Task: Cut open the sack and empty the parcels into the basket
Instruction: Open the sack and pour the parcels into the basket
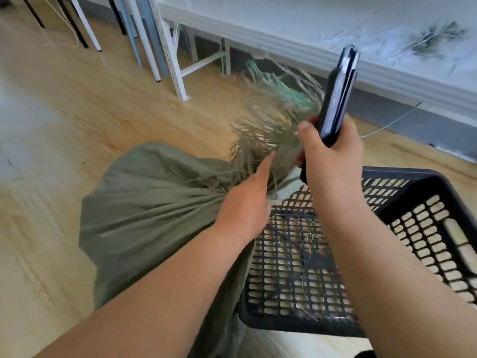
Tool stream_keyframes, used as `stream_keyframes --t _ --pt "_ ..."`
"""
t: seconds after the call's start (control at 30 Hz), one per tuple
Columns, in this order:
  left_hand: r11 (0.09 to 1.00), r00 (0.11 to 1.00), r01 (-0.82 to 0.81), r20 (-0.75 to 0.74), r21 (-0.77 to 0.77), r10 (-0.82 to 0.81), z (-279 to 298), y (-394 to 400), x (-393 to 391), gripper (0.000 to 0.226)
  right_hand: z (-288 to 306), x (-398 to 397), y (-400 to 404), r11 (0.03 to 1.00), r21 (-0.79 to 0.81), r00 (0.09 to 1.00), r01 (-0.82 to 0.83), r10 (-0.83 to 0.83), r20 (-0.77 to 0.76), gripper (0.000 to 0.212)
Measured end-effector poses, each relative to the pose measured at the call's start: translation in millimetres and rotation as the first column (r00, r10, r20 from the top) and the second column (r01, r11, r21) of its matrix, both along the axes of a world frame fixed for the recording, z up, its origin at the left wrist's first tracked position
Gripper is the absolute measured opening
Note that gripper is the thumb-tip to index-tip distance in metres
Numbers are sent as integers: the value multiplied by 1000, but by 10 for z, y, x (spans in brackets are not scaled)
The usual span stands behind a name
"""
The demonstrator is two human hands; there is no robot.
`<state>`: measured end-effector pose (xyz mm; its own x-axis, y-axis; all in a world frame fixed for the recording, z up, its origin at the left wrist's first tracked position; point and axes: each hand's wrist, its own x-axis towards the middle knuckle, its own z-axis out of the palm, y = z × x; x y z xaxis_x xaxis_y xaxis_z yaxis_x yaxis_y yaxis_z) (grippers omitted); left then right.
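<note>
An olive-green woven sack (pixel 154 215) lies on the wooden floor, its neck bunched and its frayed top (pixel 268 133) fanning out, blurred. My left hand (pixel 247 202) grips the gathered neck, index finger pointing forward. My right hand (pixel 333 153) is closed around a dark utility knife (pixel 338 94), held upright just right of the frayed fibres. The dark blue plastic basket (pixel 402 177) with a lattice bottom stands to the right of the sack, under my right forearm. It holds only a few loose fibres. No parcels are visible.
A white table (pixel 309 27) runs along the back right, with cut fibre scraps (pixel 436 40) on top. White perforated shelf legs (pixel 170 60) and chair legs (pixel 85 27) stand at the back left. A thin cable (pixel 392 122) trails on the floor.
</note>
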<state>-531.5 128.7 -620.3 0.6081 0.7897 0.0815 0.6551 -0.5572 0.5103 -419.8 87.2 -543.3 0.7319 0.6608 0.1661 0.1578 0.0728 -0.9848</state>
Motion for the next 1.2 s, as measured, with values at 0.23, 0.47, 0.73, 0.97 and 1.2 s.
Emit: stream_keyframes --t 0.23,0.47,0.73,0.97,1.2 --pt "905 868 317 -299 -282 -397 -267 -92 -74 79 -411 105 88 836 -486 930 -256 350 113 25" --pt "865 818 438 -289 -245 -497 -269 -292 -180 47 -751 -172 439 462 -809 535 -364 814 224 46" --pt "950 997 -68 -19 305 77 -170 -3 -458 59 -876 690 66 551 -788 870 275 205 448 33" --pt "977 824 143 -528 -161 -207 -296 106 -373 70 -789 415 91 611 -740 794 283 284 538 26" --pt "954 969 -245 -19 -170 246 70 586 -825 28 -454 -240 654 707 -698 716 -117 547 434 31"
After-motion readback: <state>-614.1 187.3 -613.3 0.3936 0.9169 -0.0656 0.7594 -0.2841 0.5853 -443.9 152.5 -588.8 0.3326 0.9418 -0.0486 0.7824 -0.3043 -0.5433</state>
